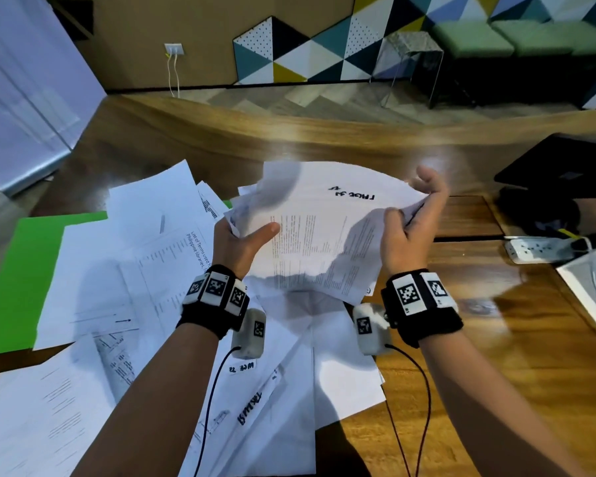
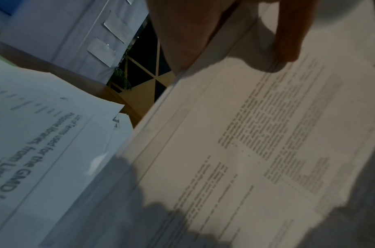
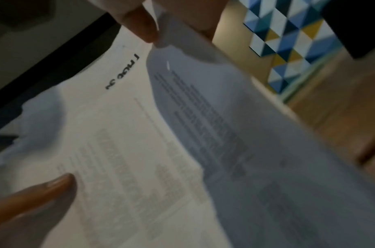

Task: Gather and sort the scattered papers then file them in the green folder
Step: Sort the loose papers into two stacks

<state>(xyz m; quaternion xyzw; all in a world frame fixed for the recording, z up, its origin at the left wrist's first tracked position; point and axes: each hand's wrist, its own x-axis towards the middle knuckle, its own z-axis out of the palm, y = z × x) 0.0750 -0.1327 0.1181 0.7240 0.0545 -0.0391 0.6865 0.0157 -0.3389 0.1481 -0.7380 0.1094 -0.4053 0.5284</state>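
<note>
Left wrist band (image 1: 210, 301): black strap carrying white blocks printed with black square-pattern markers.
Right wrist band (image 1: 422, 304): the same.
Wrist cameras (image 1: 250, 333): white pods under each wrist, each marker-tagged.
Cables (image 1: 209, 401): thin, dark, one trailing from each pod.
Forearms: bare, no sleeves.

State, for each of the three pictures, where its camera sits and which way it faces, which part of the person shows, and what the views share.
Head: worn on the head, facing forward and down at the table; both forearms, left hand and right hand show.
Left wrist: looks along the left hand at the held sheets; its fingers show.
Right wrist: looks along the right hand; a thumb and fingers show.
Shared: all three show the held sheets.
</note>
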